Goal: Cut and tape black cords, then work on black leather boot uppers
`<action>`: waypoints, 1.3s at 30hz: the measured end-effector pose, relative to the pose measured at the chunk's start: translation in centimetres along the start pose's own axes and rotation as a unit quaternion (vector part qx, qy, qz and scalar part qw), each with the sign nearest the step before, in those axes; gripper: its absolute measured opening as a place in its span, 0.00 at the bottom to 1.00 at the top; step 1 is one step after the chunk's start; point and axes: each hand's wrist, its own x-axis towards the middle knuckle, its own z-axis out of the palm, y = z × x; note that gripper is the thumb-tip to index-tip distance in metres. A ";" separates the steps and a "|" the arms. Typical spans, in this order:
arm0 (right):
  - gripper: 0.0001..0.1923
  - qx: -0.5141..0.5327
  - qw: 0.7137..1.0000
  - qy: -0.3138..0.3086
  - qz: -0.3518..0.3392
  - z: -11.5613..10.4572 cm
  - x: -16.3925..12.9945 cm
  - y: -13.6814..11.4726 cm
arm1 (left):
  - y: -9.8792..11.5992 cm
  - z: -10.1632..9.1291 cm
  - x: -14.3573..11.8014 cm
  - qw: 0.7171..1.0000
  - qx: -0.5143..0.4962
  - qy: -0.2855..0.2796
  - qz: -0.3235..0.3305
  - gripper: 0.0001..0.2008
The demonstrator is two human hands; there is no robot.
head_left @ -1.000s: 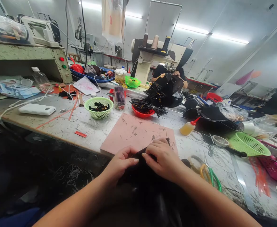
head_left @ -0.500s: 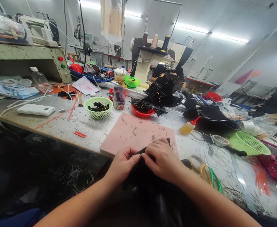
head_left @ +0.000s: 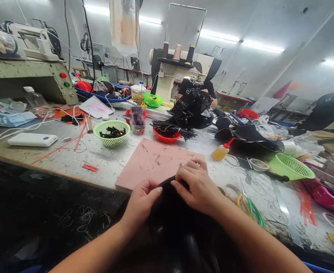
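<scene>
My left hand [head_left: 141, 203] and my right hand [head_left: 197, 187] both pinch the top edge of a black piece of material [head_left: 169, 216] that hangs down toward my lap at the near edge of the worktable [head_left: 110, 163]. The fingertips of the two hands almost meet over the black edge. Just beyond them a pink cutting pad [head_left: 152, 161] lies flat on the table. The lower part of the black piece is dark and hard to make out.
Scissors with yellow and green handles [head_left: 248, 204] lie right of my hands. Also on the table: a glue bottle [head_left: 221, 151], green baskets [head_left: 112, 133] [head_left: 290, 167], a red bowl with black strips [head_left: 167, 134], a white power bank [head_left: 32, 139]. A sewing machine [head_left: 181, 72] stands behind.
The view has shifted a little to the right and up. Both hands stay on the black edge; my right hand's fingers have crept slightly along it.
</scene>
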 end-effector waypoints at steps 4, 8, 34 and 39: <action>0.08 -0.004 1.000 -0.002 0.005 0.0 0.1 0.1 | 0.0 -0.1 0.1 1.000 0.012 -0.009 0.004 0.12; 0.07 -0.032 0.999 -0.002 0.003 0.0 0.0 -0.2 | 0.4 -0.5 0.3 0.997 0.064 -0.039 0.027 0.12; 0.07 -0.045 0.997 -0.062 0.014 -0.6 0.0 -0.4 | 1.1 -0.3 0.8 0.993 0.112 -0.006 0.022 0.13; 0.06 -0.060 0.996 -0.068 0.013 -0.3 0.0 -0.5 | 1.4 -0.6 1.1 0.987 0.145 -0.059 0.047 0.11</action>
